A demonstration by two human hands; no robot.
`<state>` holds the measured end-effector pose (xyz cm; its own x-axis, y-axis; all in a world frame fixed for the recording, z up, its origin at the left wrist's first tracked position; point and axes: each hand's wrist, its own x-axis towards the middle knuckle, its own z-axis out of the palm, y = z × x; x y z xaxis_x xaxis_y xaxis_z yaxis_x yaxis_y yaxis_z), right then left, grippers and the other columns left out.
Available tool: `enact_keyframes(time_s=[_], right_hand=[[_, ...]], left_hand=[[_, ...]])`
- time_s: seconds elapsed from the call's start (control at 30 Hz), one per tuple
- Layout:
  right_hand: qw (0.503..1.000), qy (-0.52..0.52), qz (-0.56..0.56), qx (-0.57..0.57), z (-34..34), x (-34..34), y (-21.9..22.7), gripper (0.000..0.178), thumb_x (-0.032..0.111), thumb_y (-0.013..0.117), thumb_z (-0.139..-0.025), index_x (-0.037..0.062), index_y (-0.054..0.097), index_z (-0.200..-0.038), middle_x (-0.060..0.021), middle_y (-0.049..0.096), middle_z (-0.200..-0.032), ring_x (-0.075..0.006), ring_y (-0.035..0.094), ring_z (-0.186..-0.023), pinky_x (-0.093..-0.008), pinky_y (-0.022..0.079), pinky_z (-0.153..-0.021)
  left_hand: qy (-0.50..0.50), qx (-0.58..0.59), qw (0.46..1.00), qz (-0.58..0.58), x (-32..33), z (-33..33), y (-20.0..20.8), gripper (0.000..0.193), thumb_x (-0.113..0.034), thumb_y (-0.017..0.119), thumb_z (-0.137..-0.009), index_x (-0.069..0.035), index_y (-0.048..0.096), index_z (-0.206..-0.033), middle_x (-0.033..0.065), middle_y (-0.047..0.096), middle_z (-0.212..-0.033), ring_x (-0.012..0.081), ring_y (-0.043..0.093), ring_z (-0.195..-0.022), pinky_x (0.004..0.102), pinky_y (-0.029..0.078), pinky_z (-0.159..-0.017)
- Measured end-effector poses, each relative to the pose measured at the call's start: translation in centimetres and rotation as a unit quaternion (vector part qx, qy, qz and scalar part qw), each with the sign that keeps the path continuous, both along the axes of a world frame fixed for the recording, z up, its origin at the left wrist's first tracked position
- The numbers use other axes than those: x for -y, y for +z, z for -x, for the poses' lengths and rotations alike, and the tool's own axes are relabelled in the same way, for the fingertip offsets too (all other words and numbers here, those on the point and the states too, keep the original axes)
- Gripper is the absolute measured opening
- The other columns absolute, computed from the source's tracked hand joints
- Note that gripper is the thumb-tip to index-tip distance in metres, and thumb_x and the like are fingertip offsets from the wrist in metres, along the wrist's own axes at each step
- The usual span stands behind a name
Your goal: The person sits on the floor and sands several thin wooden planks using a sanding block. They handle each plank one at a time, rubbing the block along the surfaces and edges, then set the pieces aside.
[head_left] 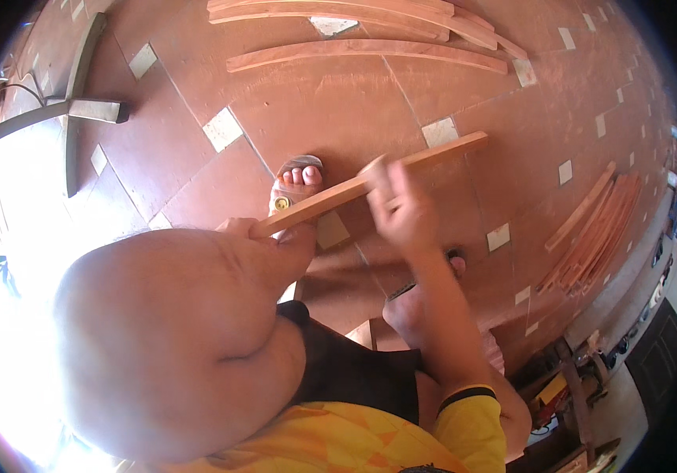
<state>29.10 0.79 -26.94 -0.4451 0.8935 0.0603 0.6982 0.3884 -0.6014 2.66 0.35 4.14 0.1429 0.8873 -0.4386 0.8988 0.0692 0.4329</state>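
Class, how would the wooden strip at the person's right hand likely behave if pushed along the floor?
The wooden strip is probably stiff: its end beyond the right hand looks straight. Its flat sides suggest sliding, not rolling.

No text, label, brand, number or sign can be read anywhere, whether at the fingers, just beside them or well apart from them.

Yellow shirt with orange angular patches (print soft in places), short right sleeve also yellow, thin black cuff band at its hem. Black garment over the lap, looks like shorts. Open-toed sandal, round yellow ornament on it. Right hand and forearm bare.
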Motion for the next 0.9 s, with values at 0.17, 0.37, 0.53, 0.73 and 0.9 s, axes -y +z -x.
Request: enact_keyframes(time_s=[0.17,0.37,0.53,0.73,0.9], right_hand=[[0.959,-0.270,-0.010,0.079,-7.2,-5.9,-2.9,0.063,0.033,0.074,-0.092,0.0117,0.052,-0.147,-0.0250,0.072,-0.110,-0.0449,0.070,-0.101,-0.0523,0.057,-0.085],[0.961,-0.175,0.043,0.208,-8.9,-9.3,-0.5,0.066,0.032,0.075,-0.091,0.0189,0.050,-0.150,-0.0251,0.071,-0.118,-0.0445,0.069,-0.106,-0.0539,0.056,-0.088],[0.958,-0.095,0.052,0.265,-11.9,-9.8,0.3,0.069,0.034,0.074,-0.090,0.0206,0.048,-0.153,-0.0250,0.069,-0.121,-0.0438,0.067,-0.109,-0.0552,0.054,-0.089],[0.950,-0.143,0.182,0.209,-9.9,-7.5,2.7,0.072,0.020,0.074,-0.090,0.0070,0.045,-0.154,-0.0283,0.064,-0.134,-0.0463,0.061,-0.123,-0.0494,0.051,-0.102],[0.974,-0.128,0.088,0.167,-13.8,-6.6,0.1,0.072,0.022,0.077,-0.088,0.0141,0.048,-0.154,-0.0248,0.065,-0.133,-0.0438,0.064,-0.119,-0.0508,0.053,-0.098]], left_hand=[[0.002,0.028,0.999,-0.033,0.4,0.7,-1.8,0.019,-0.009,0.076,-0.077,-0.004,0.071,-0.094,0.0152,0.071,-0.087,0.0297,0.071,-0.079,0.0395,0.056,-0.068],[0.084,0.062,0.984,-0.144,5.6,5.3,-14.9,0.019,-0.006,0.082,-0.075,-0.004,0.070,-0.089,0.0153,0.072,-0.091,0.0280,0.072,-0.082,0.0375,0.057,-0.069],[0.196,0.185,0.917,-0.293,6.8,10.0,-26.1,0.022,-0.004,0.087,-0.073,-0.004,0.069,-0.084,0.0153,0.073,-0.094,0.0266,0.073,-0.084,0.0358,0.057,-0.070],[0.161,0.200,0.815,-0.519,2.3,11.1,-16.0,0.030,-0.007,0.092,-0.072,-0.007,0.063,-0.080,0.0080,0.071,-0.089,0.0250,0.069,-0.079,0.0356,0.055,-0.066],[0.060,0.155,0.758,-0.631,1.4,12.0,-12.3,0.040,-0.014,0.096,-0.070,-0.011,0.060,-0.085,0.0091,0.068,-0.093,0.0245,0.066,-0.084,0.0362,0.053,-0.067]])
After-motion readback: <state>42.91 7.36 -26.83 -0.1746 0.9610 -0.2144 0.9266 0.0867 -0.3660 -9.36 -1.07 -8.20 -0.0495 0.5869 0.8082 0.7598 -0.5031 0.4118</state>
